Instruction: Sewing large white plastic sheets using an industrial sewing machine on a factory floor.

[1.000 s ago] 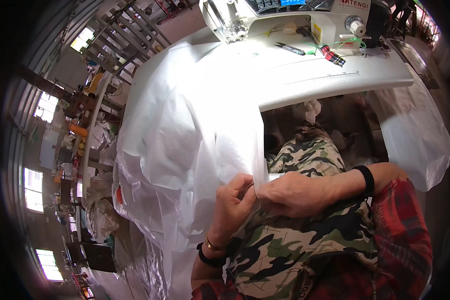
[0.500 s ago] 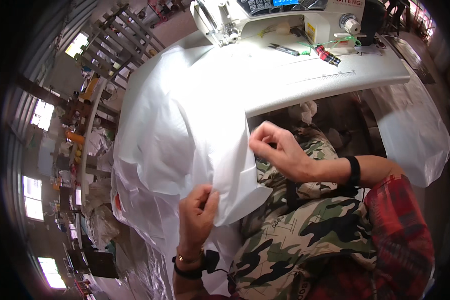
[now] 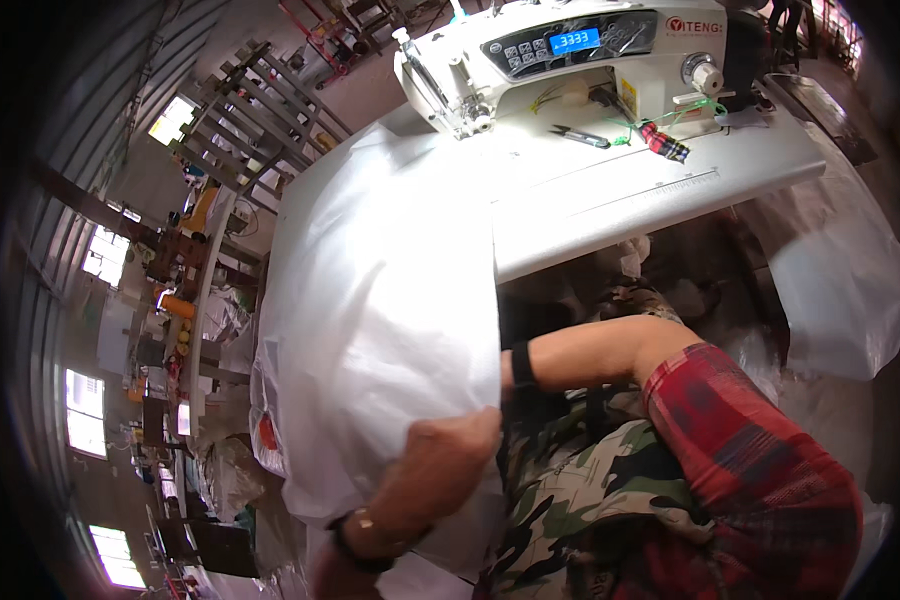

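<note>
A large sheet of thin white fabric (image 3: 370,330) spreads over the left part of the sewing table and hangs down over its front edge toward my lap. My left hand (image 3: 445,462) is closed at the right edge of this sheet, its fingers pinched on the border. From the right my right forearm (image 3: 600,352) reaches in, a black band at its wrist. My right hand is behind the hanging white fabric, so its fingers are hidden. Beyond the sheet's far end stands a white sewing machine (image 3: 570,60) with its lamp lit; glare washes out the cloth beneath the needle.
Thread snips (image 3: 580,136) and a plaid fabric scrap (image 3: 664,143) lie on the table (image 3: 660,205) under the machine arm. A translucent plastic sheet (image 3: 840,280) hangs at the table's right end. Wooden racks (image 3: 260,120) and cluttered shelving stand to the left.
My right hand has moved down and left, behind the white fabric. My left hand has shifted right to the fabric's edge. The hanging fabric is now spread flatter, and the view has tilted up slightly.
</note>
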Tool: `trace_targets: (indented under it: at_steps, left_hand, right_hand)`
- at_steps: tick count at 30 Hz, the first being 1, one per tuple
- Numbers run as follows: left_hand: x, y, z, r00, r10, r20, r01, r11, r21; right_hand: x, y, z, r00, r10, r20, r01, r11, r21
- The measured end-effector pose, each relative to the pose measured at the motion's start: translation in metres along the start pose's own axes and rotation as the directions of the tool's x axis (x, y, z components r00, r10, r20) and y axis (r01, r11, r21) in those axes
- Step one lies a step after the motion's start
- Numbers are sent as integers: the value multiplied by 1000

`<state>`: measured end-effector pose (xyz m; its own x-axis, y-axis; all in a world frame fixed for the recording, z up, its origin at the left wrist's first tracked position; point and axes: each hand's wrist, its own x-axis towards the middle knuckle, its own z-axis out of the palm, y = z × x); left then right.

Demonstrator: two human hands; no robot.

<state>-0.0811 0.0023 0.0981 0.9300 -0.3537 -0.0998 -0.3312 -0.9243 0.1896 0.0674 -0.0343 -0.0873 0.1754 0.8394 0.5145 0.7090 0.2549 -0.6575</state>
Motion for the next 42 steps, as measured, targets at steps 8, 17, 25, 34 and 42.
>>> trace_targets:
  at_steps: [8, 17, 25, 34, 42]
  left_hand:
    - [1, -16, 141, 916, -294, -274, 265, 954, -137]
    - [-8, -15, 153, 649, -723, -235, 249, 494, -833]
    - [-18, 1, 156, 562, -824, 68, 18, -70, -997]
    - [-7, -1, 152, 557, -762, -330, 87, 449, -889]
    - [4, -12, 151, 434, -648, -626, 214, 749, -627]
  right_hand:
    - [-24, 30, -55, 761, 327, 560, -189, 938, -291]
    - [0, 1, -129, 922, -293, 252, 373, 848, -376]
    - [-7, -4, -107, 946, -121, 302, 206, 941, -268]
    - [-23, -19, -87, 875, -280, 396, 424, 837, -345]
    - [-2, 14, -122, 888, -239, 393, 408, 802, -436]
